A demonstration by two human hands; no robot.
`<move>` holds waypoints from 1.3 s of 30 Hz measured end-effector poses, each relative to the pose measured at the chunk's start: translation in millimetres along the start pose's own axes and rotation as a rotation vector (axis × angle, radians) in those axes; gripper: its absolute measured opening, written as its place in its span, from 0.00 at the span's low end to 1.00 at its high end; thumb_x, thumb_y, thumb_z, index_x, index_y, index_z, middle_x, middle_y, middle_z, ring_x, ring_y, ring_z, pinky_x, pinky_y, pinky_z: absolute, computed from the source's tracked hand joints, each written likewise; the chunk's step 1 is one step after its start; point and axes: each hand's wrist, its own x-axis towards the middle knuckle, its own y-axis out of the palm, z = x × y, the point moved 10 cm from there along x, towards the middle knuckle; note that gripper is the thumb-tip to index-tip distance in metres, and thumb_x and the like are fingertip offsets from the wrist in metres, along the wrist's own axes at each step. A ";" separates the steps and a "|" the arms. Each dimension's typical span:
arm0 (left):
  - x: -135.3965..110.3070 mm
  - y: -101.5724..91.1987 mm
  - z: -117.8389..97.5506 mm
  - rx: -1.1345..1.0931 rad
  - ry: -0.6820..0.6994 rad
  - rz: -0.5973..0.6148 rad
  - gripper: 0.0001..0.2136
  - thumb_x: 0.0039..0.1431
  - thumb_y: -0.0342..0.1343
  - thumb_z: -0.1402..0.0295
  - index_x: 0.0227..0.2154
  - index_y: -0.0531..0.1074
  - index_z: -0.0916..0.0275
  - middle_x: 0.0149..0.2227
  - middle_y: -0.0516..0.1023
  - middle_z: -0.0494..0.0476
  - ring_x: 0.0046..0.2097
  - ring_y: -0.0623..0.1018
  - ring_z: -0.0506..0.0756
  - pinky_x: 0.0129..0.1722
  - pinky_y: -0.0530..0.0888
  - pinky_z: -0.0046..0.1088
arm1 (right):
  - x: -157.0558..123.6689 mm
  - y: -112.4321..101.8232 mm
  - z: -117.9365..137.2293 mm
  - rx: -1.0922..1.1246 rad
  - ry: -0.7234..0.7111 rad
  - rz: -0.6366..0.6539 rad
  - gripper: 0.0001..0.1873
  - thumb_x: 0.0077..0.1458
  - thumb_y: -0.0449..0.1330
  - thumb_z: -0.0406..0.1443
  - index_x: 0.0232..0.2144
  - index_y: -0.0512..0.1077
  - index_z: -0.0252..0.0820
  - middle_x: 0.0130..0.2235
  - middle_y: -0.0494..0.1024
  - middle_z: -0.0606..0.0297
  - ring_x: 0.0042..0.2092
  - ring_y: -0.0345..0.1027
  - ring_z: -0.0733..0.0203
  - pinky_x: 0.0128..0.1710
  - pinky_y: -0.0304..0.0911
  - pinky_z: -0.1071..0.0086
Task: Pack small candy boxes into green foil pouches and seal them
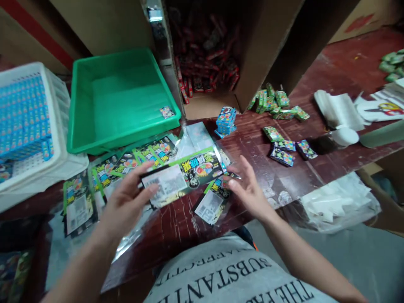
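My left hand [126,202] grips the left end of a long printed packaging bag [183,174] with a green border, held flat above the dark red table [284,176]. My right hand [248,189] pinches the bag's right end, thumb on top, the other fingers spread. Beneath the bag lie several more of the same bags [126,164], fanned out to the left, and one [210,206] near my right wrist.
An empty green tray [120,101] with one small packet stands behind the bags. A white basket [28,122] of blue packets is at left. An open carton [208,63] holds red packets. Small green and blue packets [277,105], a blue stack [226,120] and plastic bags [337,202] lie at right.
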 end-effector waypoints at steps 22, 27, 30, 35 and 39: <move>-11.3 124.2 14.9 -0.213 0.017 0.282 0.10 0.63 0.61 0.62 0.44 0.74 0.59 0.44 0.79 0.57 0.46 0.81 0.56 0.49 0.78 0.36 | -1.1 22.1 -9.6 -0.090 -0.136 0.247 0.43 0.65 0.62 0.40 0.73 0.43 0.59 0.45 0.75 0.65 0.45 0.71 0.60 0.48 0.72 0.61; -7.6 126.9 9.4 -0.206 0.059 0.267 0.07 0.65 0.59 0.63 0.41 0.77 0.59 0.55 0.78 0.61 0.57 0.77 0.59 0.61 0.72 0.44 | -0.8 14.0 -11.1 -0.106 -0.136 0.211 0.44 0.64 0.63 0.39 0.73 0.43 0.60 0.47 0.76 0.63 0.50 0.72 0.55 0.55 0.70 0.52; -6.4 125.5 11.8 -0.305 -0.003 0.209 0.09 0.64 0.61 0.65 0.46 0.74 0.58 0.47 0.82 0.58 0.51 0.80 0.56 0.57 0.75 0.40 | -2.6 11.5 -10.5 -0.081 -0.123 0.153 0.53 0.63 0.63 0.40 0.73 0.29 0.65 0.59 0.69 0.59 0.54 0.72 0.54 0.57 0.71 0.51; -4.9 131.7 -3.6 -0.236 0.014 0.287 0.10 0.63 0.62 0.63 0.45 0.77 0.58 0.44 0.83 0.56 0.48 0.81 0.56 0.53 0.76 0.37 | -1.8 16.7 -3.1 0.019 -0.037 0.207 0.50 0.62 0.65 0.41 0.73 0.37 0.60 0.42 0.77 0.65 0.44 0.73 0.56 0.50 0.73 0.54; -0.7 134.4 -15.1 -0.160 -0.044 0.268 0.09 0.61 0.62 0.60 0.34 0.78 0.60 0.37 0.83 0.55 0.40 0.80 0.55 0.45 0.77 0.35 | 2.9 11.2 3.0 0.076 0.060 0.130 0.47 0.57 0.69 0.40 0.70 0.48 0.55 0.36 0.76 0.69 0.39 0.72 0.58 0.43 0.73 0.59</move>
